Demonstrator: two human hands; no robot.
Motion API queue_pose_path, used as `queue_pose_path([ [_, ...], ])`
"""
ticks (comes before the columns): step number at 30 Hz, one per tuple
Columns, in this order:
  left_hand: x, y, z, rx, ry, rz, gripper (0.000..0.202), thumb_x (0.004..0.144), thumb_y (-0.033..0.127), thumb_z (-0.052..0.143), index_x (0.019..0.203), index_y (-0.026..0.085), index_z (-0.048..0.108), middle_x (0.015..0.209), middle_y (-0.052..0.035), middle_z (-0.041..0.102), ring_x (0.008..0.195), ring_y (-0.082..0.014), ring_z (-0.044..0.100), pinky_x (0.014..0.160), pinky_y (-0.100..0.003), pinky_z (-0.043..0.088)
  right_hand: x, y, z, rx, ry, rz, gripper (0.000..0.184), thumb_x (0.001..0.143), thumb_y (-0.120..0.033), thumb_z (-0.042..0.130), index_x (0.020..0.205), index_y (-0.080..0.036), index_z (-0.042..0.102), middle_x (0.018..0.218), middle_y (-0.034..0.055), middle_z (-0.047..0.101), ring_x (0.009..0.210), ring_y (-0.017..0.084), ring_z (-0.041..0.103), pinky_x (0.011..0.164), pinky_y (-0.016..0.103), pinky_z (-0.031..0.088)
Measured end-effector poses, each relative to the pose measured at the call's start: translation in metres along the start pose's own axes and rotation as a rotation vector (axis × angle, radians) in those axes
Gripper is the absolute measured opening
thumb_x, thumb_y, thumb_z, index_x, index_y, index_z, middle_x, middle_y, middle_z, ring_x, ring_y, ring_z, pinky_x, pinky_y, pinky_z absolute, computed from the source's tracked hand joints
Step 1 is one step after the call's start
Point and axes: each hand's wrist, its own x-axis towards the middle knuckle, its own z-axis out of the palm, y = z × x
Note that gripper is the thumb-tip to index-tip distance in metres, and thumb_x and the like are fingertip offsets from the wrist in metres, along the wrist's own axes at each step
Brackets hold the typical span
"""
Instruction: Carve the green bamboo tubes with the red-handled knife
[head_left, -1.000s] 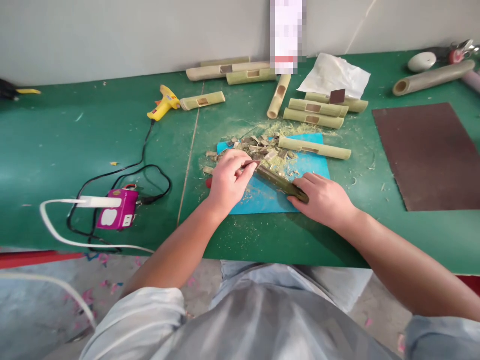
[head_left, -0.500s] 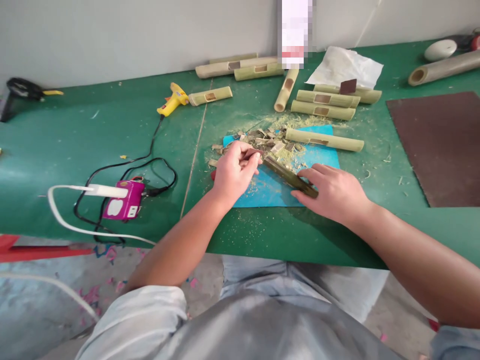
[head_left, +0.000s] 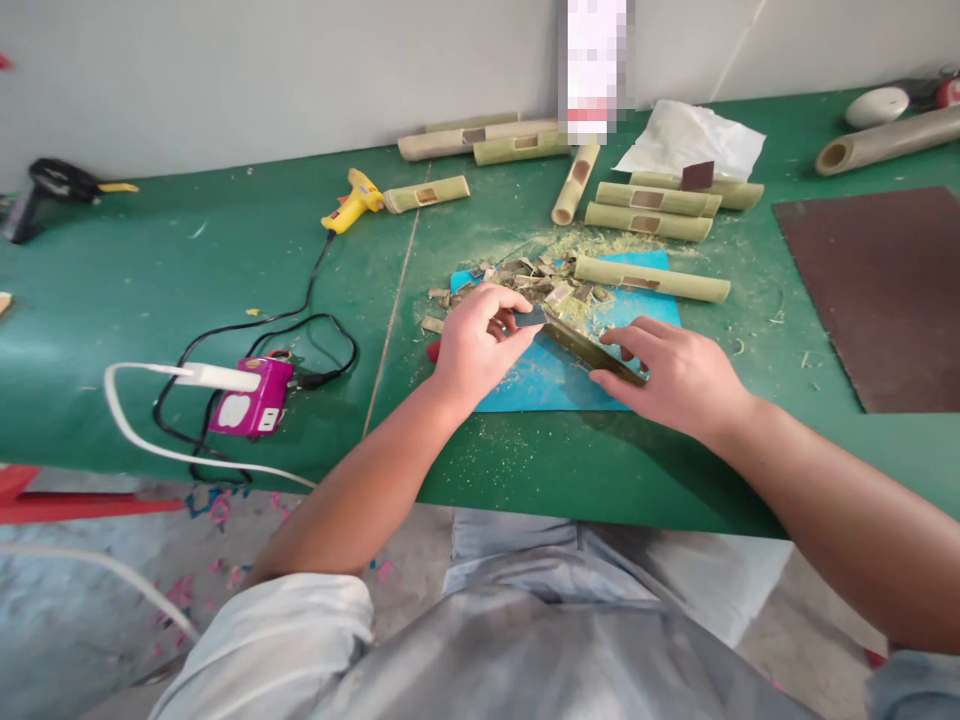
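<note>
My left hand [head_left: 484,335] pinches a small folded piece of sandpaper [head_left: 530,317], its dark grey side showing. The sandpaper is at the far end of a dark green bamboo piece [head_left: 581,347]; whether they touch is hard to tell. My right hand [head_left: 675,375] grips the near end of that bamboo between thumb and fingers, tilted over a blue mat [head_left: 517,385]. Bamboo chips [head_left: 525,275] and pale dust lie on the mat behind my hands. A lighter bamboo tube [head_left: 652,279] with a cut slot rests across the mat's back edge.
Several slotted bamboo tubes [head_left: 649,222] lie along the back of the green table [head_left: 315,270]. A yellow glue gun [head_left: 354,203] and a purple power adapter [head_left: 255,395] with cords are at left. On the right lies a brown sheet [head_left: 877,300]; white paper [head_left: 690,140] sits behind.
My left hand has turned the sandpaper from its brown side to its grey side and moved slightly right. The bamboo in my right hand has tilted a little.
</note>
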Motion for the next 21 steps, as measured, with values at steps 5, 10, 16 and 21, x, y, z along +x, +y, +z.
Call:
queue_pose_path([
  [5, -0.004, 0.001, -0.002, -0.075, -0.051, 0.062, 0.018, 0.082, 0.023, 0.077, 0.097, 0.017, 0.069, 0.099, -0.0042, 0.068, 0.072, -0.0081, 0.063, 0.063, -0.020, 0.056, 0.002, -0.004, 0.003, 0.051, 0.056, -0.047, 0.034, 0.089, -0.045, 0.061, 0.106, -0.017, 0.073, 0.092, 0.0074, 0.072, 0.079, 0.020, 0.066, 0.064, 0.030, 0.046],
  [10, -0.003, 0.003, -0.002, -0.063, -0.060, 0.091, 0.013, 0.083, 0.024, 0.077, 0.094, 0.017, 0.074, 0.099, -0.0049, 0.072, 0.079, -0.0111, 0.066, 0.068, -0.023, 0.058, 0.012, -0.011, -0.002, 0.103, 0.072, 0.023, 0.038, 0.087, -0.044, 0.062, 0.111, -0.017, 0.072, 0.096, 0.0081, 0.071, 0.074, 0.018, 0.062, 0.065, 0.031, 0.045],
  [16, -0.003, 0.004, 0.008, -0.198, -0.019, -0.061, 0.006, 0.084, 0.020, 0.075, 0.091, 0.020, 0.074, 0.083, -0.0004, 0.074, 0.076, -0.0130, 0.070, 0.071, -0.027, 0.060, 0.037, -0.022, -0.019, 0.263, -0.013, 0.156, 0.043, 0.079, -0.041, 0.069, 0.116, -0.018, 0.071, 0.094, 0.0061, 0.072, 0.067, 0.015, 0.056, 0.066, 0.031, 0.042],
  [21, -0.003, 0.007, 0.015, -0.311, -0.012, -0.189, 0.014, 0.081, 0.015, 0.076, 0.093, 0.020, 0.072, 0.079, 0.0020, 0.073, 0.062, -0.0110, 0.067, 0.060, -0.026, 0.059, 0.052, -0.033, -0.014, 0.469, -0.118, 0.165, 0.027, 0.079, -0.036, 0.070, 0.098, -0.018, 0.076, 0.085, 0.0024, 0.071, 0.067, 0.012, 0.054, 0.062, 0.028, 0.040],
])
